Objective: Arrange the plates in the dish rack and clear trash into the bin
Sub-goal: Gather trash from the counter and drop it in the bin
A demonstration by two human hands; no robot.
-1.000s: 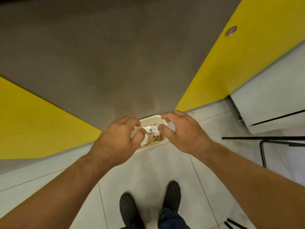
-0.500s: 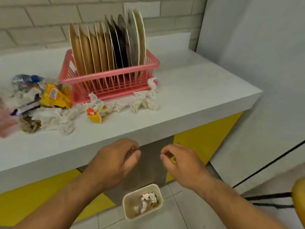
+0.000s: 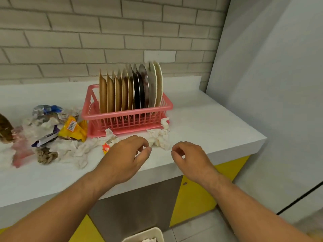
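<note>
Hovering at the counter edge, your left hand and right hand are hanging loosely curled, holding nothing. The plates are standing in the dish rack at twelve o'clock, so that part looks done. Tissues and wrappers are lying around ten o'clock, awaiting the bin at six o'clock.

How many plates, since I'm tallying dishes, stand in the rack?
10, roughly, all on edge in the pink dish rack: five brown plates at its left, three dark plates mid-rack, two white plates at its right. Close packing may hide more.
</note>
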